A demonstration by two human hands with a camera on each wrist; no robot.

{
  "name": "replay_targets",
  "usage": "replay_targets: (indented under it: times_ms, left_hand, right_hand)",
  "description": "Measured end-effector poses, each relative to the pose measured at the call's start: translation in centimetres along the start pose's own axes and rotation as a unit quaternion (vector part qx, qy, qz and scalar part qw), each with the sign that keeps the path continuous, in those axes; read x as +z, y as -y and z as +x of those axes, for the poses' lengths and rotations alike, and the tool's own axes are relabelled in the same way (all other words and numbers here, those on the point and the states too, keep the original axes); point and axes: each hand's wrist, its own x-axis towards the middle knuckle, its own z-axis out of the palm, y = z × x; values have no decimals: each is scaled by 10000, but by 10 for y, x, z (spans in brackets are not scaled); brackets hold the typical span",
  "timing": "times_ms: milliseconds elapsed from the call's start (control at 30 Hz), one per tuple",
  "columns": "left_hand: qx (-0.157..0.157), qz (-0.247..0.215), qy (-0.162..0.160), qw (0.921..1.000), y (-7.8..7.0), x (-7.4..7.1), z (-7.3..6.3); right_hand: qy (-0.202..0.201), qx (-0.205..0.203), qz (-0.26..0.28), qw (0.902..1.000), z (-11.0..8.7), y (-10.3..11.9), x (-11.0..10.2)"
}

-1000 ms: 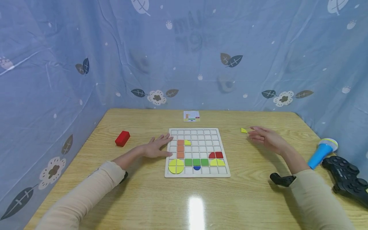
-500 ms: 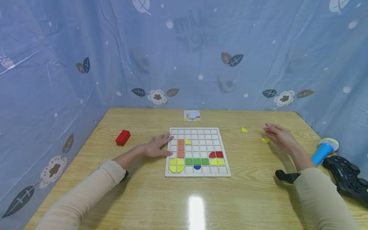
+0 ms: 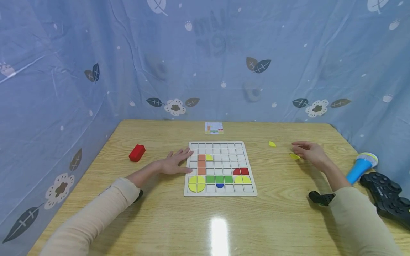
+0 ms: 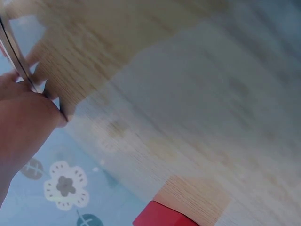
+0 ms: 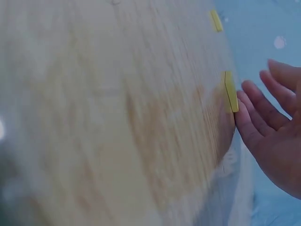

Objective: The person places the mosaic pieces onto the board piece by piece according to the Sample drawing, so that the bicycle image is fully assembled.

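Observation:
My left hand (image 3: 174,163) lies with fingers spread on the left edge of a white grid board (image 3: 220,194). On the board sit an orange column of squares (image 3: 201,164), a yellow quarter-circle (image 3: 209,157), a yellow circle (image 3: 196,184), a green row (image 3: 219,179), a blue half-round piece (image 3: 219,185), red pieces (image 3: 241,171) and a yellow half circle (image 3: 242,179). To the right, my right hand (image 3: 310,153) touches a loose yellow piece (image 5: 230,92) with its lower fingers, the thumb apart from it. Another loose yellow piece (image 3: 272,144) lies farther to the left of that hand.
A small pattern card (image 3: 214,128) lies behind the board. At the left stands a red block (image 3: 137,153). A blue toy microphone (image 3: 362,167) and a black game controller (image 3: 385,195) occupy the right edge. A patterned blue cloth (image 3: 205,53) hangs around the table.
My right hand has moved right, away from the far yellow piece, and down to the nearer one, which now sits slightly farther left, tilted. My left hand stays on the board.

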Motion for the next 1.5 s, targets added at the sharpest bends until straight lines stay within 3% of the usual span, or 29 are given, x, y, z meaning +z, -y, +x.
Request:
replay_targets:
  times_ms: [133,333,600,1333,1500]
  left_hand:
    - [59,-5,-32,10000,1,0,1]
    - [-3,46,1,10000,1,0,1]
    - [-10,38,-16,10000,2,2,2]
    - [66,26,-33,10000,5,3,3]
    - [33,4,-24,10000,4,2,2]
  right_hand:
    - [243,-274,-546,9978,-5,2,0]
    - [686,-665,-615,9935,-10,0,-2]
    - [709,-845,-766,9909,-7,-3,1]
    - [504,-587,-930,9927,-11,0,2]
    - [445,-467,-682,9956,-12,7,5]
